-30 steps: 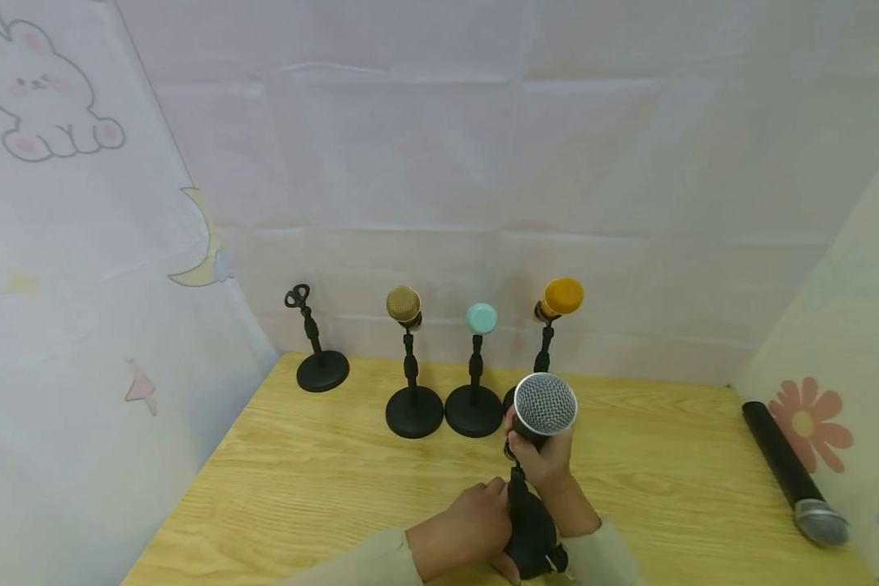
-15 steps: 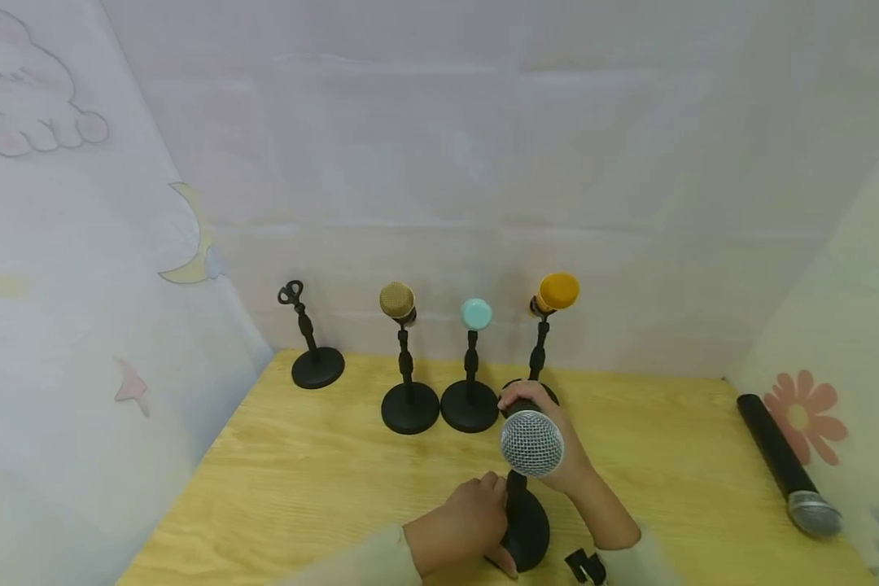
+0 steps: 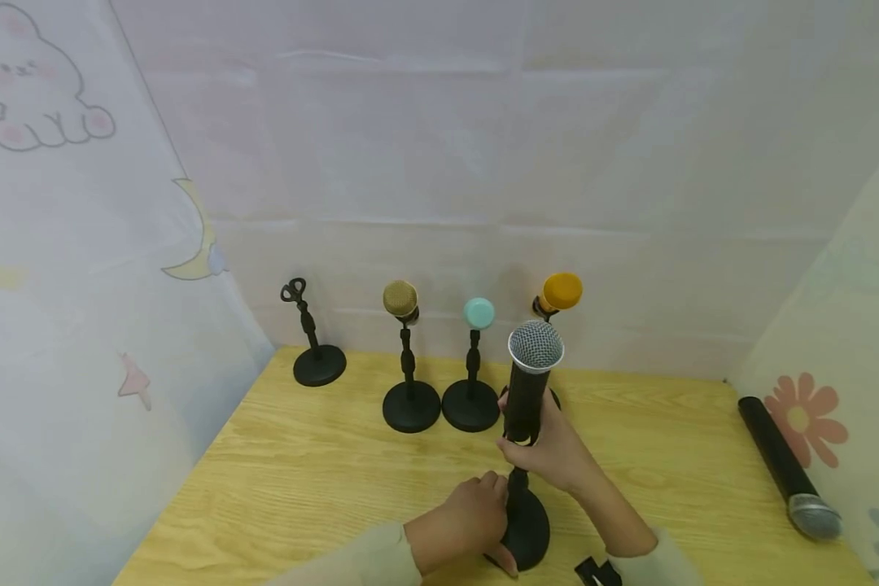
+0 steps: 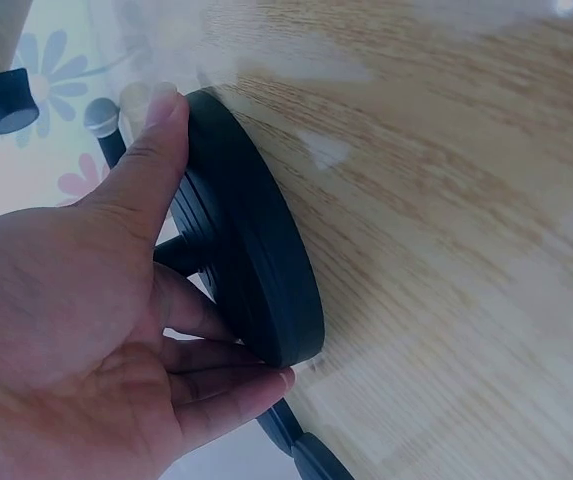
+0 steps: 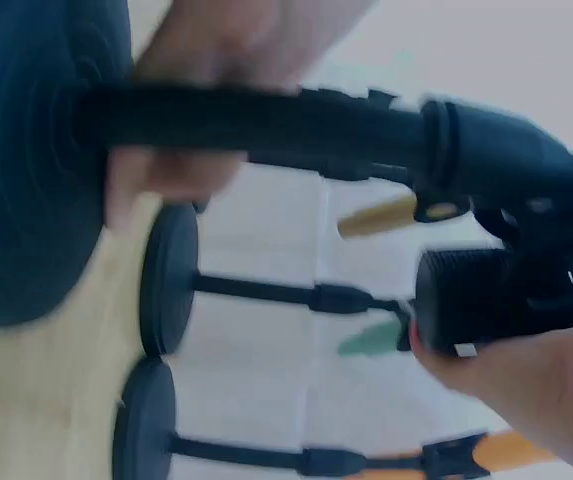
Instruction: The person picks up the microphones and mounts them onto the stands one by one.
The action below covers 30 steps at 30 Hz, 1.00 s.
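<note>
A black microphone [image 3: 526, 395] with a silver mesh head leans up and away above a black desk stand [image 3: 529, 529]. My right hand [image 3: 553, 456] grips the microphone's lower end at the stand's top; in the right wrist view the holder and the black microphone end [image 5: 466, 300] meet beside the fingers. Low on the stand, my left hand [image 3: 465, 521] holds the round base. The left wrist view shows the thumb on one edge of the base [image 4: 251, 240] and fingers at the opposite edge. Whether the microphone sits fully in the holder, I cannot tell.
Behind stand a gold microphone [image 3: 401, 299], a mint-topped one [image 3: 479, 313] and an orange one [image 3: 561, 291], each on a black stand. A stand with a bare clip [image 3: 319, 365] is at the far left. Another black microphone [image 3: 787, 464] lies along the right edge.
The microphone head first dipped toward me, then swung up and away as my right hand moved with it. My left hand stays on the base, which has shifted slightly.
</note>
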Each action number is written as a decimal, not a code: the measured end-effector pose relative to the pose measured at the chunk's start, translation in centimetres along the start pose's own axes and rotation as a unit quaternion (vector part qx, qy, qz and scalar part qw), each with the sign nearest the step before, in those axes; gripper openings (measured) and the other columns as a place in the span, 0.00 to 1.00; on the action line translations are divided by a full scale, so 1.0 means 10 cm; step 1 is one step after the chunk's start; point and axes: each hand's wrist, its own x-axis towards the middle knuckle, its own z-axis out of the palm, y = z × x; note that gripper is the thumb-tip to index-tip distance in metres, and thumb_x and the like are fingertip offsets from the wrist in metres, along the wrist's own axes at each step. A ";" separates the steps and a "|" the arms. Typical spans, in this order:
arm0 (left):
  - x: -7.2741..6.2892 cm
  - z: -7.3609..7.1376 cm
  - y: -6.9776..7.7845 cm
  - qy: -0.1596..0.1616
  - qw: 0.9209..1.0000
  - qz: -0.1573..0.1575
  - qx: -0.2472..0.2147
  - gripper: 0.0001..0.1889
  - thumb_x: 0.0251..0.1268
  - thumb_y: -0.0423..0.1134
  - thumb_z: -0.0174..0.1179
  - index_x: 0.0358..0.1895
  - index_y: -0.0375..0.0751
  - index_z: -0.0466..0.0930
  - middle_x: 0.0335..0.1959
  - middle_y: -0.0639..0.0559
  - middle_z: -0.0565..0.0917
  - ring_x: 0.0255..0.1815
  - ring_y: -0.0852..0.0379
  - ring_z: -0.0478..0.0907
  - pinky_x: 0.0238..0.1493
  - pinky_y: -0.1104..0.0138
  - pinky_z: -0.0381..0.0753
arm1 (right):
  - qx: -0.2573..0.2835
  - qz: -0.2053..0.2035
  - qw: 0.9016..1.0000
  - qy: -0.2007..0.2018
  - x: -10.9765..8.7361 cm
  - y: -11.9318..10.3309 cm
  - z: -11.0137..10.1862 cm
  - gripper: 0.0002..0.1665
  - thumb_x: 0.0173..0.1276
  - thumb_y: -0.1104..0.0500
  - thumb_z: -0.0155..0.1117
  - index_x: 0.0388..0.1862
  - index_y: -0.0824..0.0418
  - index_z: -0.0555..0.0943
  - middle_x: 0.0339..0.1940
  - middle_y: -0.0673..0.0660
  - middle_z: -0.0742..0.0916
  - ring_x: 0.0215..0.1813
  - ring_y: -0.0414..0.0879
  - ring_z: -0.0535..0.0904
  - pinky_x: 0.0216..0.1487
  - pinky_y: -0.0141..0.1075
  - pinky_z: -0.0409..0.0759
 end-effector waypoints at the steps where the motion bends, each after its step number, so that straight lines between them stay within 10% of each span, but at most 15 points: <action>1: 0.00 0.00 0.00 -0.002 1.000 -0.001 0.001 0.48 0.55 0.85 0.39 0.60 0.51 0.83 0.51 0.57 0.73 0.44 0.63 0.67 0.40 0.75 0.74 | 0.007 0.018 1.000 0.011 -0.01 -0.01 0.03 0.36 0.58 0.69 0.75 0.62 0.60 0.67 0.52 0.57 0.81 0.52 0.50 0.79 0.52 0.40 0.80; 11: 0.07 -0.04 0.01 -0.036 0.998 -0.018 -0.052 0.48 0.52 0.85 0.47 0.63 0.50 0.81 0.61 0.58 0.72 0.55 0.64 0.67 0.51 0.74 0.75 | 0.122 0.090 0.985 0.084 0.00 -0.06 0.22 0.28 0.54 0.74 0.65 0.55 0.66 0.71 0.39 0.64 0.83 0.36 0.48 0.79 0.38 0.39 0.78; 22: 0.08 -0.04 0.06 -0.057 0.995 -0.033 -0.071 0.50 0.48 0.85 0.54 0.67 0.53 0.77 0.57 0.62 0.73 0.52 0.67 0.67 0.47 0.74 0.76 | 0.178 0.064 0.969 0.160 -0.03 0.03 0.36 0.13 0.54 0.78 0.61 0.40 0.74 0.75 0.27 0.53 0.83 0.28 0.43 0.77 0.31 0.35 0.78; 30: 0.06 -0.07 0.09 -0.034 0.999 -0.033 -0.027 0.50 0.49 0.86 0.50 0.67 0.53 0.76 0.56 0.62 0.73 0.48 0.66 0.67 0.40 0.75 0.76 | 0.204 0.018 0.969 0.140 0.00 0.06 0.34 0.10 0.56 0.79 0.58 0.39 0.77 0.74 0.26 0.51 0.83 0.25 0.43 0.76 0.30 0.37 0.79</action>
